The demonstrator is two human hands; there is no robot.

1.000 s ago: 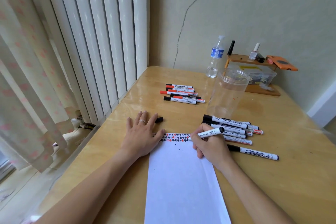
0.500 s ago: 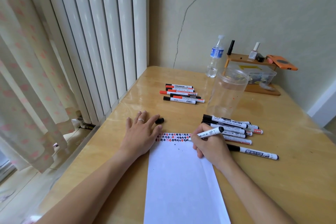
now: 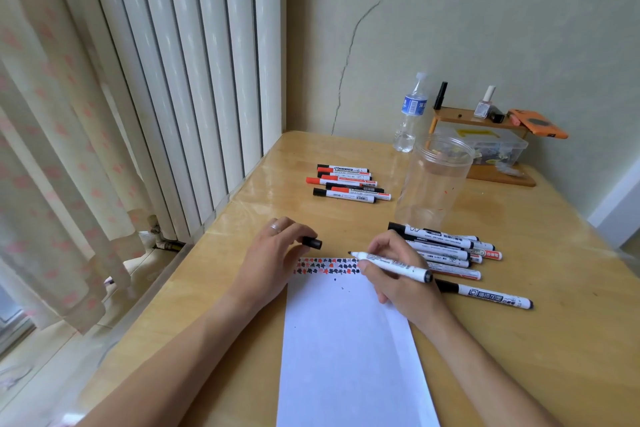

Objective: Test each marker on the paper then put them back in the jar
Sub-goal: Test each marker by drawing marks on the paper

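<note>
Right hand (image 3: 398, 274) pinching an uncapped marker (image 3: 391, 265), left hand (image 3: 273, 253) gripping its black cap (image 3: 312, 242).
Marker's long axis runs tip at 10 o'clock, tail at 4.

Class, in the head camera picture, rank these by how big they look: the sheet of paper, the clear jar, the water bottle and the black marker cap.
1. paper, though nearness to the camera flatters it
2. jar
3. water bottle, farther off, so less sure
4. marker cap
</note>
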